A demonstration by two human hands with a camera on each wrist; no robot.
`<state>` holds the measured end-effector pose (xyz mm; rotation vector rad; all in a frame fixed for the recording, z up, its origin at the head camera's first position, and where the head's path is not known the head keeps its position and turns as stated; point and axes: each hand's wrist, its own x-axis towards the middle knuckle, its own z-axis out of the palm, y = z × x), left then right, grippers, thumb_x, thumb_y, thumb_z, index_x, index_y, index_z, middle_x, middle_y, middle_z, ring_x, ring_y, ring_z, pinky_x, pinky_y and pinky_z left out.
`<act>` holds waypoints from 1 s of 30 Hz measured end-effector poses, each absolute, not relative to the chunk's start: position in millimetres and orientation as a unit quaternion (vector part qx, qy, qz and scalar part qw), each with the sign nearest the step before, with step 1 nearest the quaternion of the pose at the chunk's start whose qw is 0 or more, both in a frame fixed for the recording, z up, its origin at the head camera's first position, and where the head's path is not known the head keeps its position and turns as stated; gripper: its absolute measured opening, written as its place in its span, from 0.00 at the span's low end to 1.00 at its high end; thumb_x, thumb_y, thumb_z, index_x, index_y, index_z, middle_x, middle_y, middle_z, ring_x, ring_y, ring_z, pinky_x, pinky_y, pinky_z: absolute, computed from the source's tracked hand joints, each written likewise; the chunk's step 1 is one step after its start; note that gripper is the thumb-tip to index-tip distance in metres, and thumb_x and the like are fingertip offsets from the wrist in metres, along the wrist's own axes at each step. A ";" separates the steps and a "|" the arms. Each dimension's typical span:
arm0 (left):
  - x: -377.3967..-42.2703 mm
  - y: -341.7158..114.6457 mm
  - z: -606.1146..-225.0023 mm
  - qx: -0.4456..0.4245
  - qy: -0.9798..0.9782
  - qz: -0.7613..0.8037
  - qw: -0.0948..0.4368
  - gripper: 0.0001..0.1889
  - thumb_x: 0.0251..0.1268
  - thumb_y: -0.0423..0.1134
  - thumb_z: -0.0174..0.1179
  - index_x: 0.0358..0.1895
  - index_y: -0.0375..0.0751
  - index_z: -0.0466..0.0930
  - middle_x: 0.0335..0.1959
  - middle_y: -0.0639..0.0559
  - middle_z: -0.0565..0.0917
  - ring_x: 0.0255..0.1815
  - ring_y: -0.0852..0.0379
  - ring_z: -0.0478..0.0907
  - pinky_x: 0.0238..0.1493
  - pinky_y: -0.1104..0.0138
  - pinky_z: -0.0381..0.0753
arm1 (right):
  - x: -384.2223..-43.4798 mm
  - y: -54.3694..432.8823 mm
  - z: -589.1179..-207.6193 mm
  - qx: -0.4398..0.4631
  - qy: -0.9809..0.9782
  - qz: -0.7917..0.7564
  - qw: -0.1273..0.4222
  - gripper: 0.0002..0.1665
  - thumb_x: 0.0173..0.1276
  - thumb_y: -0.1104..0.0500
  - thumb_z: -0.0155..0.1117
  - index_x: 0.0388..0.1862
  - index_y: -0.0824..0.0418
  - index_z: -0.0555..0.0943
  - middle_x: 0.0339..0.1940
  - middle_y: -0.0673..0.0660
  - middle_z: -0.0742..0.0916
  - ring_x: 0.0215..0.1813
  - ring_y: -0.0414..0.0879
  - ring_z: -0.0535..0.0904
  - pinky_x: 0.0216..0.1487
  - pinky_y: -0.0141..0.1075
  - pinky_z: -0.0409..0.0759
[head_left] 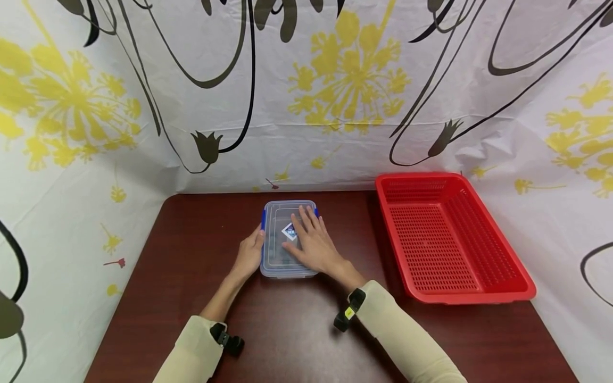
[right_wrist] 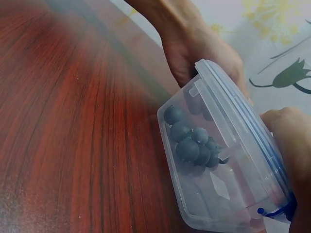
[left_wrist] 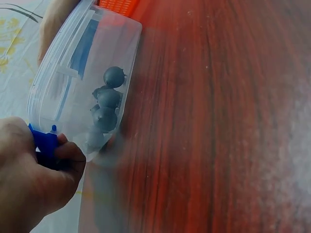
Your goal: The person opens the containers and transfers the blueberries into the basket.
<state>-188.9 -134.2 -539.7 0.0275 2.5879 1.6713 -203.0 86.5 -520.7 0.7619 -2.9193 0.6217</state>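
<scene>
A clear plastic food container (head_left: 280,255) with a lid and blue side latches lies on the table. Dark round pieces like grapes (left_wrist: 109,99) show through its wall, bunched at the bottom. At its left side, my left hand (head_left: 250,250) grips the edge; in the left wrist view, fingers and thumb of the left hand (left_wrist: 39,174) are curled about a blue latch (left_wrist: 46,143). My right hand (head_left: 313,247) rests on the lid with spread fingers, beside the blue-and-white label (head_left: 290,231). A blue latch (right_wrist: 274,212) sticks out in the right wrist view.
A red perforated plastic basket (head_left: 433,295) stands to the right of the container on the dark brown wooden table (head_left: 206,229). Patterned white sheeting (head_left: 268,106) hangs behind the table and along both sides.
</scene>
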 end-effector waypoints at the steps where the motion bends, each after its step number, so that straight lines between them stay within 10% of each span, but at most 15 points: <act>1: -189.0 -134.1 -539.9 0.012 0.839 0.543 0.029 0.28 0.91 0.47 0.37 0.85 0.42 0.58 0.75 0.31 0.73 0.75 0.35 0.72 0.80 0.43 0.62 | -202.9 86.5 -521.1 0.247 -0.947 0.203 0.030 0.52 0.79 0.31 0.54 0.87 0.62 0.58 0.89 0.65 0.52 0.89 0.61 0.40 0.84 0.64 0.46; 17: -190.1 -136.0 -539.7 0.030 0.795 0.603 0.056 0.28 0.91 0.41 0.35 0.85 0.39 0.55 0.76 0.30 0.72 0.74 0.34 0.72 0.81 0.45 0.61 | -202.8 84.9 -520.0 0.247 -0.949 0.194 0.037 0.51 0.79 0.31 0.53 0.86 0.62 0.59 0.88 0.66 0.53 0.89 0.62 0.41 0.83 0.67 0.49; 30: -189.8 -142.9 -546.7 0.003 0.748 0.658 0.083 0.28 0.91 0.41 0.32 0.83 0.27 0.53 0.83 0.31 0.60 0.86 0.37 0.51 0.85 0.46 0.47 | -202.8 85.5 -521.3 0.244 -0.951 0.187 0.032 0.51 0.79 0.30 0.52 0.86 0.61 0.58 0.89 0.66 0.52 0.89 0.62 0.40 0.83 0.66 0.49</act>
